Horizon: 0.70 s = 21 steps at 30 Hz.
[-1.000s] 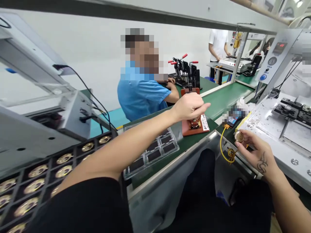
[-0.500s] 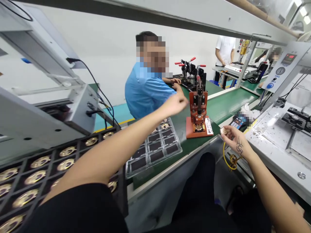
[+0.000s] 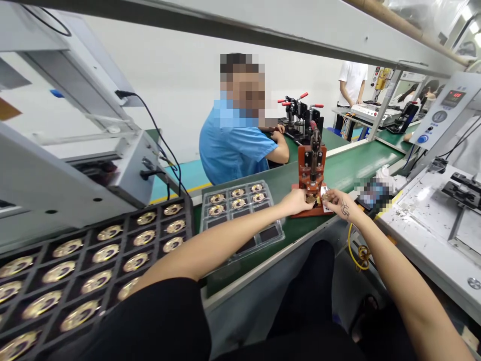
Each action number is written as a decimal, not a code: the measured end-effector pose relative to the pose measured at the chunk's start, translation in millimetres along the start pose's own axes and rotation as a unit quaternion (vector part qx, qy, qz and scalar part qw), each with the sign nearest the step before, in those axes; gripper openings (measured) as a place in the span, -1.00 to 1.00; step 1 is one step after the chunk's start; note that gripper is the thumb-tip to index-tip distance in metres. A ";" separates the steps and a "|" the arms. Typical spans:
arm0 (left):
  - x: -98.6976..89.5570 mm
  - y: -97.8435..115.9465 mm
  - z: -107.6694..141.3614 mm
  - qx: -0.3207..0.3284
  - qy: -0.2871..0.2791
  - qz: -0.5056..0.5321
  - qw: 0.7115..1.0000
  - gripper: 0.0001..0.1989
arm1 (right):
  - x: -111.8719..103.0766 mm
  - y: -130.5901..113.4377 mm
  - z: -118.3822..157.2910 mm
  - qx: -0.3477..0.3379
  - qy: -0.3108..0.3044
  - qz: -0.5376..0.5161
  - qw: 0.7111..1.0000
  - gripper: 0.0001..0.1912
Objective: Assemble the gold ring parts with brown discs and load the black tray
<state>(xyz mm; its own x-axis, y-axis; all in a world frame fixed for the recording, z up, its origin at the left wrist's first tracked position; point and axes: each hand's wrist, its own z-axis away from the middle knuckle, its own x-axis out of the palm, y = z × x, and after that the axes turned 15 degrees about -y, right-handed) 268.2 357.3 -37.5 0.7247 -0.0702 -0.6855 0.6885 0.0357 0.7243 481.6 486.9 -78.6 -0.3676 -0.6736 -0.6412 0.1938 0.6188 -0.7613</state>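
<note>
An orange toggle press (image 3: pixel 313 173) stands on the green bench in front of me, its red-tipped lever raised. My left hand (image 3: pixel 298 202) is closed at the press base, its fingertips on a round gold watch case (image 3: pixel 310 199) in the fixture. Just right of the fixture my right hand (image 3: pixel 338 204) pinches another gold watch case (image 3: pixel 326 197), held over the white label (image 3: pixel 324 207) on the base. Left of the press lies a clear plastic tray (image 3: pixel 281 234), with several watch cases in its far rows and my left forearm across it.
A black compartment tray (image 3: pixel 84 245) full of gold watch cases lies at left. A co-worker in blue (image 3: pixel 235 145) sits across the bench, beside black toggle clamps (image 3: pixel 300 118). A white machine (image 3: pixel 424 205) borders the right side. An overhead beam (image 3: pixel 263 37) crosses above.
My left hand has come down from beside the press lever to the fixture. My right hand has brought its watch case left, to the press base. The lever still stands up.
</note>
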 end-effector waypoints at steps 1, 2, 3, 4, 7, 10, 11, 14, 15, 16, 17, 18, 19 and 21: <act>-3.7 0.0 5.1 -0.001 0.003 0.003 1.000 -0.78 | 1.5 0.2 -4.2 0.000 -0.006 0.002 1.000 -0.63; -8.9 -0.1 11.3 -0.003 0.005 0.005 1.000 -0.77 | 3.3 -0.2 -9.7 -0.002 -0.013 0.006 1.000 -0.63; -15.5 -0.4 18.6 -0.006 0.007 0.006 1.000 -0.75 | 5.2 -1.3 -16.2 -0.006 -0.019 0.010 1.000 -0.65; -23.3 -0.8 26.7 -0.008 0.012 0.006 1.000 -0.74 | 7.1 -3.1 -23.3 -0.012 -0.026 0.015 0.999 -0.66; -49.6 -2.9 54.9 -0.015 0.026 0.048 0.998 -0.67 | 12.0 -11.6 -43.2 -0.043 -0.049 0.031 0.997 -0.69; -72.2 -4.5 85.5 -0.026 0.032 0.222 0.974 -0.54 | 14.6 -21.6 -51.9 -0.066 -0.068 0.044 0.994 -0.67; -78.1 -4.8 96.0 -0.029 0.035 0.288 0.957 -0.49 | 14.0 -24.5 -51.3 -0.069 -0.070 0.049 0.994 -0.66; -91.5 -5.0 128.1 -0.045 0.066 0.403 0.912 -0.43 | 1.1 -30.5 -41.6 -0.069 -0.065 0.062 0.994 -0.67; -95.1 -4.9 138.6 -0.054 0.077 0.415 0.905 -0.42 | -8.5 -32.1 -38.2 -0.064 -0.059 0.067 0.994 -0.70; -98.3 -4.7 148.5 -0.063 0.089 0.417 0.902 -0.42 | -20.8 -34.1 -36.4 -0.056 -0.046 0.071 0.995 -0.69; -101.2 -4.2 157.6 -0.069 0.102 0.408 0.905 -0.42 | -35.5 -37.2 -37.1 -0.046 -0.027 0.074 0.996 -0.60; -103.9 -3.4 165.3 -0.070 0.113 0.391 0.911 -0.42 | -51.7 -42.2 -41.2 -0.035 0.000 0.078 0.996 -0.47; -106.4 -2.1 171.5 -0.067 0.122 0.370 0.918 -0.42 | -68.4 -49.7 -49.0 -0.026 0.034 0.081 0.996 -0.36; -110.9 1.7 178.8 -0.059 0.129 0.323 0.936 -0.41 | -99.2 -74.2 -74.2 -0.024 0.102 0.080 0.991 -0.19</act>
<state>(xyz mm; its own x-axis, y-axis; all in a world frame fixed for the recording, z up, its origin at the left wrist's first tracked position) 184.3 187.0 53.0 0.9624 0.2470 -0.1126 0.0909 0.0975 0.9911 436.3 537.8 48.7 -0.5134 -0.4721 -0.7166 0.2234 0.7327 -0.6428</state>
